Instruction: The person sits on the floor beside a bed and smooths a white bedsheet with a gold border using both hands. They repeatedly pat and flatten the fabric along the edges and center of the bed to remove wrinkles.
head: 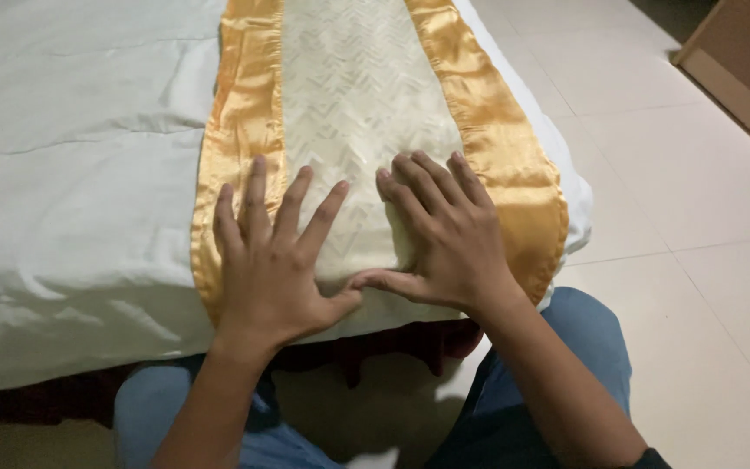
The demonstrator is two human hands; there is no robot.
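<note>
We see the bed first, its white cover filling the frame from nine o'clock up to twelve, rumpled into soft creases. The pale tiled floor spreads from two o'clock down to five, with a brown wooden piece of furniture at the two o'clock corner. Along the bed's edge, from twelve o'clock down to the centre, lies the bed runner, a cream panel with a zigzag weave bordered on both sides by shiny gold satin; its near end reaches the mattress edge at the centre. At six o'clock we see the person's knees in blue trousers. The left hand lies flat on the runner at about seven o'clock of centre, fingers spread wide, covering the left gold border and the cream panel, holding nothing. The right hand lies flat just beside it, fingers closer together, thumb stretched toward the left thumb, pressing the cream panel.
</note>
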